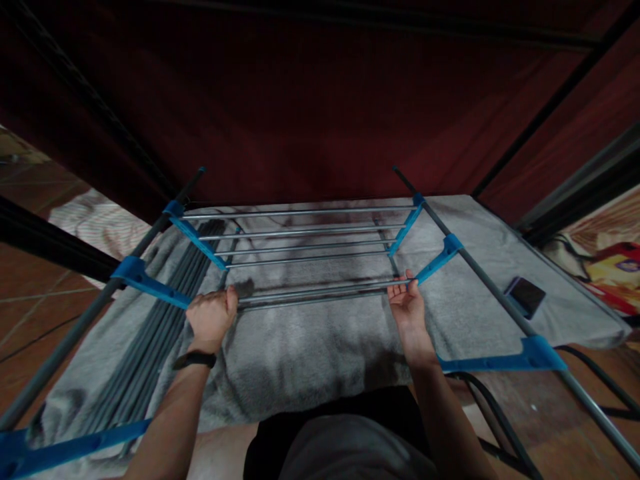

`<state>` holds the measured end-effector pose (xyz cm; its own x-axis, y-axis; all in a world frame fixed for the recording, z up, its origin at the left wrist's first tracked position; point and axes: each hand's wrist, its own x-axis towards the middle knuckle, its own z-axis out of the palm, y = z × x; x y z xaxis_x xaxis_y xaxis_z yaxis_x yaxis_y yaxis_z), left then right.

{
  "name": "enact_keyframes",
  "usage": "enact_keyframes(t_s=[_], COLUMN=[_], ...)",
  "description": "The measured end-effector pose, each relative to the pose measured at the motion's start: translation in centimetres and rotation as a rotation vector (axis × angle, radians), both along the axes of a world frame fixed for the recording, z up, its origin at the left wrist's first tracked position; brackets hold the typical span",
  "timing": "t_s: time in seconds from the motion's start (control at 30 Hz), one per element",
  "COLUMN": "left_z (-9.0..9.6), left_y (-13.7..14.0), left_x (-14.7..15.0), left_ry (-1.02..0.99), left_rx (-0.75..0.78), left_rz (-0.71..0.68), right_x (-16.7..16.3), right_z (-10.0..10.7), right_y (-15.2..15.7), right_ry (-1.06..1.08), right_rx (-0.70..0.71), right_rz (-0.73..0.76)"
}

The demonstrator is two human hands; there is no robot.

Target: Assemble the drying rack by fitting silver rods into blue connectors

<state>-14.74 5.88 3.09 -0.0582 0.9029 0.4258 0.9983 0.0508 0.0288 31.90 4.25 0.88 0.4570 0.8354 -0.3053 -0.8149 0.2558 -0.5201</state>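
Observation:
A rack of grey metal tubes and blue plastic brackets stands over a grey blanket [310,353]. My left hand [210,319], a dark band at its wrist, is closed over the inner end of a left blue bracket [157,288], where a crossing metal tube [315,293] meets it. Palm up, my right hand [407,307] has its fingers and thumb closed around that tube's other end, beside the right blue bracket [436,260]. A second tube runs just below. Farther back, several metal tubes [300,233] span another bracket pair.
Loose grey tubes [155,333] lie bundled on the blanket at left. A phone [525,296] rests at right, beyond the rack's right upright tube [493,287]. A dark red fabric wall [320,107] rises behind. A red and yellow package [617,273] sits at the far right.

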Motion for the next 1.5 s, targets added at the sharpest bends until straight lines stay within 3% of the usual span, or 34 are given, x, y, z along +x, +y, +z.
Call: enact_keyframes(t_s=[0.23,0.7,1.5], left_z=[0.3,-0.1,0.0], left_y=[-0.2,-0.6,-0.1], left_x=[0.4,0.7,0.6], left_ry=[-0.077,-0.050,-0.070], left_rx=[0.012,0.042,0.023], left_rz=[-0.022,-0.136,-0.068], right_x=[1.2,1.4,1.6], right_z=[-0.5,-0.3,-0.4], right_y=[-0.3,-0.8,-0.8], right_ry=[-0.046,-0.085,-0.091], right_rx=[-0.078,-0.048,-0.064], right_rz=[0.054,0.103,0.114])
